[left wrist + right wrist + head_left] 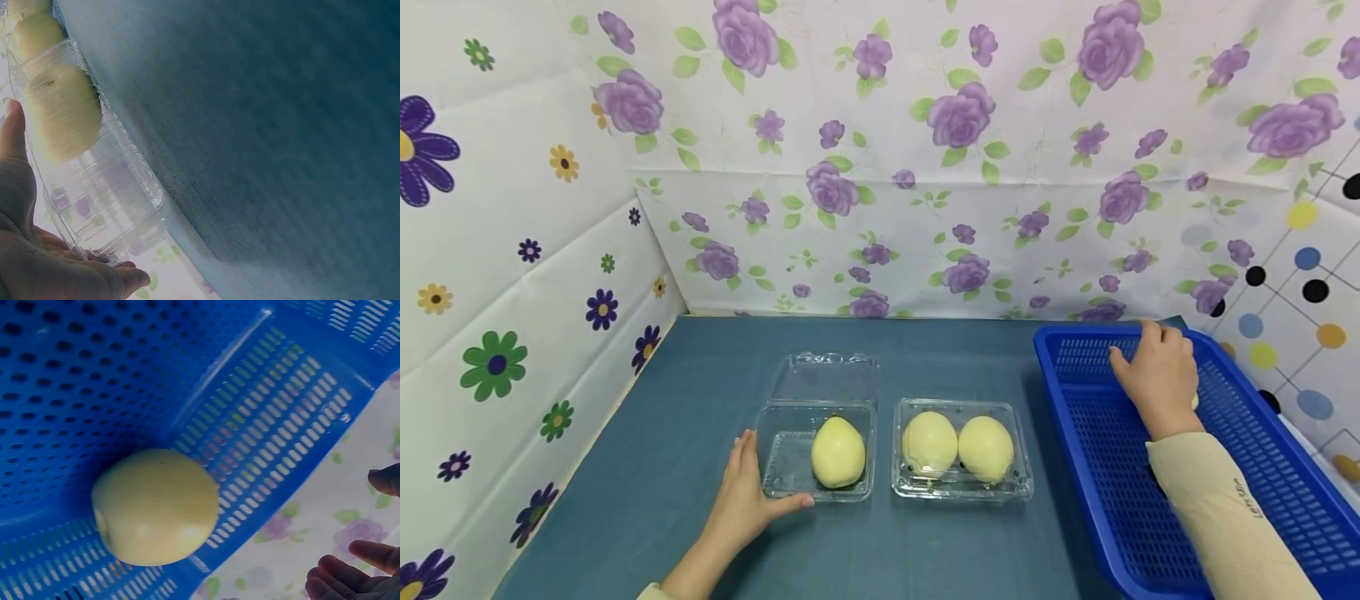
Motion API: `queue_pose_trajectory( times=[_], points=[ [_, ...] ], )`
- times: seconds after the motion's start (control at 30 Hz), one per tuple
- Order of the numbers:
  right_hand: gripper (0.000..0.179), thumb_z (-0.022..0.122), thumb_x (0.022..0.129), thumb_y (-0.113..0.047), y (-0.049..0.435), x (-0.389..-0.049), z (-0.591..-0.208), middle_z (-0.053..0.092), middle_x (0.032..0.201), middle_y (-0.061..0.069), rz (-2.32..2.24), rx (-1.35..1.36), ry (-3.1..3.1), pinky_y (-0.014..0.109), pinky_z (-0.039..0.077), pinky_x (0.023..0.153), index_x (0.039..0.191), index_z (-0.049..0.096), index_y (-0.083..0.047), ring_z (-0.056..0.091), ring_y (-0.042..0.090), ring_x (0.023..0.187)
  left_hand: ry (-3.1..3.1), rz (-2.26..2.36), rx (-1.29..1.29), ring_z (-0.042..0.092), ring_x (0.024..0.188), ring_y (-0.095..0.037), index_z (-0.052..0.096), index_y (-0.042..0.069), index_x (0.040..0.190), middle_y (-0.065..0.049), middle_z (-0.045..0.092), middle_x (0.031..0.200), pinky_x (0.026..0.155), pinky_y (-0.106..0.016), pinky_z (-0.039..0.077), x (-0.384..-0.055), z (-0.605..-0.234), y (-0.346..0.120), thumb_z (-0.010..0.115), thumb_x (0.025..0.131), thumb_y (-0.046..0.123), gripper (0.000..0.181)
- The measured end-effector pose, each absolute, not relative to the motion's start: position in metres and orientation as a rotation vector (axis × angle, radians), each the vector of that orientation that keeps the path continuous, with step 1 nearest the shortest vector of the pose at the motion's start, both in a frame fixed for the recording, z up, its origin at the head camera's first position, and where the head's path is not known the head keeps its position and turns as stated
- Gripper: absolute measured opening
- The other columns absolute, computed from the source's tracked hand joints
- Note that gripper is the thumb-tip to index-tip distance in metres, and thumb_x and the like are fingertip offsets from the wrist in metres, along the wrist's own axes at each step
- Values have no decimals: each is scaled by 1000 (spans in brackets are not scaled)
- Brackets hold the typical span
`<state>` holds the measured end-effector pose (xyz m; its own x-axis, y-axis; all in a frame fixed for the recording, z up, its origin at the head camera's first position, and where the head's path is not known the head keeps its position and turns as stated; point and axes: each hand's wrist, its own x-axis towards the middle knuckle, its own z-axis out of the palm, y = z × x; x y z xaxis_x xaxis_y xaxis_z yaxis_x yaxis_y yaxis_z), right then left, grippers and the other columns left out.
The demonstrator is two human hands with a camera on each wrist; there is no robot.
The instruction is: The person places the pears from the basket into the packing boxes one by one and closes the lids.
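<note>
Blue and perforated, the basket [1078, 467] is holding a pale pear [156, 506] in its corner, the right hand [1159, 379] hovering nearby, fingers spread. The left hand [741, 492], also spread, is touching an open clear box [786, 458] containing another pear [838, 454].

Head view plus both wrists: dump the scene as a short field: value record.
left hand: at the open box's left end, thumb along its front edge
right hand: above the blue basket's far part, gripping nothing
open box: clear plastic, lid folded back, one fruit in its right half
closed box: clear plastic, two fruits side by side
blue basket: at least one fruit
table: blue-green
</note>
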<state>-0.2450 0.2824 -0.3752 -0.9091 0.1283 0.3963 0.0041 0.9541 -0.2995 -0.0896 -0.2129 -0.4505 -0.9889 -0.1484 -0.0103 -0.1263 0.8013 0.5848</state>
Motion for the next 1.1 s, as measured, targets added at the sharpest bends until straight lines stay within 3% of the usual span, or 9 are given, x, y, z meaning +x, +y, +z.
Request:
queue_pose_trajectory(
  times=[0.47, 1.1],
  points=[
    [76, 63, 89, -28, 303, -254, -384, 31, 128, 46, 468, -237, -2866, 69, 35, 88, 139, 28, 16, 31, 61, 114, -2951, -945, 229, 12, 139, -52, 13, -14, 146, -35, 12, 151, 104, -67, 28, -90, -452, -214, 86, 58, 53, 133],
    [84, 65, 85, -34, 325, -255, -398, 30, 122, 49, 500, -329, -2966, 69, 35, 86, 136, 25, 19, 31, 63, 110, -2943, -962, 213, 11, 139, -52, 13, -14, 146, -35, 13, 151, 105, -66, 26, -90, -452, -214, 86, 59, 52, 131]
  ],
)
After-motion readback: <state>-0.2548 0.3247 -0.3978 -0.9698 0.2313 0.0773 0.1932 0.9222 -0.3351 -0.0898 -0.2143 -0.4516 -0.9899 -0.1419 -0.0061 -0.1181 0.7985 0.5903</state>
